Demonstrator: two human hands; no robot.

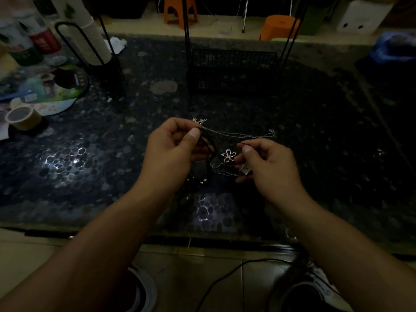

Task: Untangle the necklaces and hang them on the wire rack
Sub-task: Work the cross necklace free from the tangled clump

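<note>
We see both hands raised just above the dark pebble-patterned desk [90, 154], working at a tangle of necklaces [221, 152] held between them. The left hand [173, 147] pinches a black cord [208, 137] between thumb and forefinger, its other fingers curled in. The right hand [267, 163] pinches another stretch of black cord at its thumb tip, and a small silvery rectangular pendant [245, 171] sits against its lower fingers. Between the hands hangs a silver flower pendant [228, 155], and a thin silver chain [238, 134] runs across from the left fingertips toward the right. In this dim light we cannot quite tell how many necklaces are knotted together. Beyond the hands stands the black wire rack [231, 68], its basket on the desk and its thin uprights rising out of view. At the far left are bottles [29, 41], a stack of paper cups [94, 39] and a roll of tape [22, 118]
</note>
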